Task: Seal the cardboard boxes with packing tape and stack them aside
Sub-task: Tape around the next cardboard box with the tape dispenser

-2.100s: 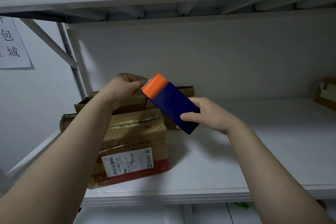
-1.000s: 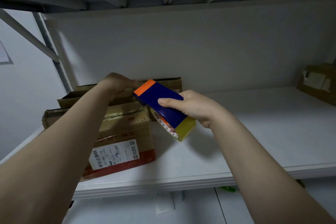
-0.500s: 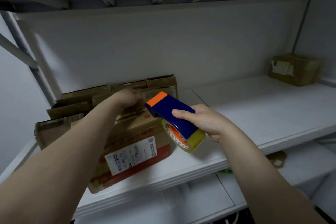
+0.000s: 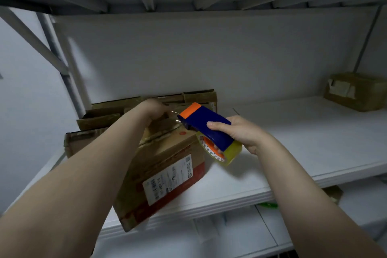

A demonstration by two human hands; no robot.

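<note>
A brown cardboard box (image 4: pixel 167 165) with a white shipping label lies on the white shelf (image 4: pixel 293 153), its near corner hanging over the front edge. My left hand (image 4: pixel 154 109) rests on the far top edge of the box, fingers curled down out of sight, holding the tape end. A thin clear strip of tape (image 4: pixel 174 113) runs from there to the blue tape dispenser (image 4: pixel 206 126) with its orange tip. My right hand (image 4: pixel 243 132) grips the dispenser just above the box's top right corner. The yellowish tape roll (image 4: pixel 223 154) hangs below it.
More worn cardboard boxes (image 4: pixel 199 96) sit behind and to the left of the labelled one, against the back wall. A small taped box (image 4: pixel 356 90) stands at the far right of the shelf. Another shelf runs close overhead. A lower shelf (image 4: pixel 230 232) shows beneath.
My left hand went from the dispenser's mouth down to the box's far top edge, drawing tape out. My right hand lowered the dispenser towards the box. The box's near corner now overhangs the shelf.
</note>
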